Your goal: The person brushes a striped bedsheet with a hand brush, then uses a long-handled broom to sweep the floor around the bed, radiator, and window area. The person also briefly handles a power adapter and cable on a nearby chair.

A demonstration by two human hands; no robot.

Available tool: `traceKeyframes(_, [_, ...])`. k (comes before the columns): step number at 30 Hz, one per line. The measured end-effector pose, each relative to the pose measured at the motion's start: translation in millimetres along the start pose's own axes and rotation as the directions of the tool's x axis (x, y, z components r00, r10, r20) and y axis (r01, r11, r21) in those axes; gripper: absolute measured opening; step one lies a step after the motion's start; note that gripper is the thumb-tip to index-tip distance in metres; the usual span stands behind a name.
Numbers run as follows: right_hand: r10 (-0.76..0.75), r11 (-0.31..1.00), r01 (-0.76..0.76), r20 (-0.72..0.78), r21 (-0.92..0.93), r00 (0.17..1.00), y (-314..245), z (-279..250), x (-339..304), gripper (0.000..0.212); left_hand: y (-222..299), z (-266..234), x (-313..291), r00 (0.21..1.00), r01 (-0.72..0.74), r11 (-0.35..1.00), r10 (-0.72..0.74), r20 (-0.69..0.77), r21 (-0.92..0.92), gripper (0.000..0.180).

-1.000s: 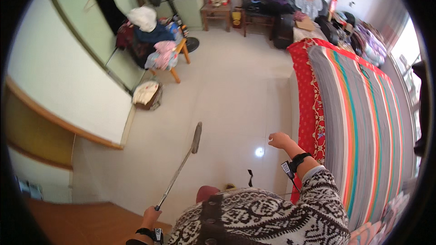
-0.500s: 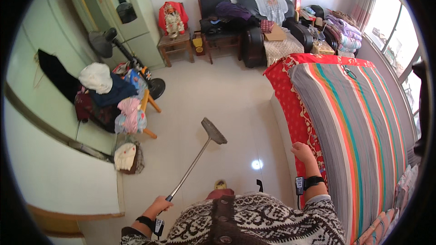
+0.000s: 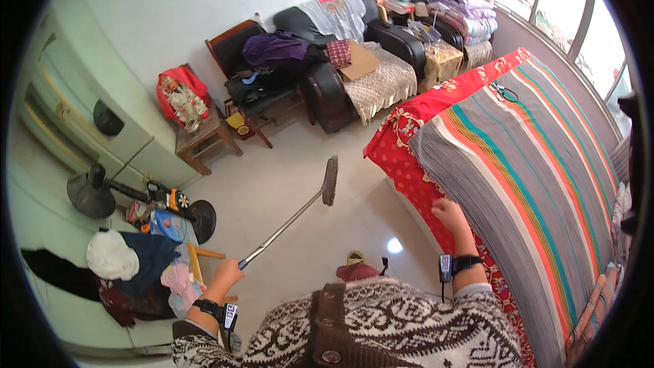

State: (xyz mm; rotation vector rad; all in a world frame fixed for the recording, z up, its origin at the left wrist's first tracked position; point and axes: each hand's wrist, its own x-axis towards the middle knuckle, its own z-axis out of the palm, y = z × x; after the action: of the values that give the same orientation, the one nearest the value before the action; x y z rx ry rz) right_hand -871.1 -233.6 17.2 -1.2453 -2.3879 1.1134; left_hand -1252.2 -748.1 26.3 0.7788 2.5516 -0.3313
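Note:
My left hand (image 3: pixel 227 276) is wrapped round the handle end of a broom (image 3: pixel 281 229). The broom's metal stick slants forward and right, and its grey bristle head rests upright on the tiled floor. My right hand (image 3: pixel 450 216) is loosely curled, nothing visible in it, over the red patterned edge of the bed (image 3: pixel 518 184). A striped cover with grey, orange, teal and white bands lies over the bed. A black strap with a small device is on each of my wrists.
Left, a fan (image 3: pixel 95 194) and a stool piled with clothes (image 3: pixel 139 262) stand by pale green cabinets (image 3: pixel 102 109). Ahead are a small wooden table (image 3: pixel 204 138), a chair heaped with clothes (image 3: pixel 272 61), and a dark armchair (image 3: pixel 327 95). Folded quilts (image 3: pixel 470 17) lie near the window.
My view has swung to the right, so the room appears tilted and shifted left. The broom head has turned to stand more upright in view; my left hand keeps its grip.

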Motion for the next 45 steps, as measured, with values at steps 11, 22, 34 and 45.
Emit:
traceKeyframes(11, [-0.342, 0.934, 0.308, -0.198, -0.183, 0.919, -180, -46, 351, 0.027, 47, -191, 296, 0.940, -0.339, 0.930, 0.340, 0.020, 0.144, 0.034])
traceKeyframes(22, [-0.043, 0.995, 0.085, -0.532, 0.054, 0.846, -205, -77, 518, 0.027, 229, -372, 600, 0.760, -0.650, 0.748, 0.638, 0.124, 0.135, 0.037])
traceKeyframes(34, [0.220, 0.955, -0.050, -0.589, 0.291, 0.778, -86, -183, 674, 0.029, 555, -498, 778, 0.567, -0.682, 0.674, 0.733, 0.377, -0.285, 0.020])
traceKeyframes(45, [0.385, 0.846, -0.239, -0.237, 0.476, 0.892, 1, -268, 828, 0.030, 858, -596, 822, 0.333, -0.549, 0.598, 0.797, 0.503, -0.584, 0.016])
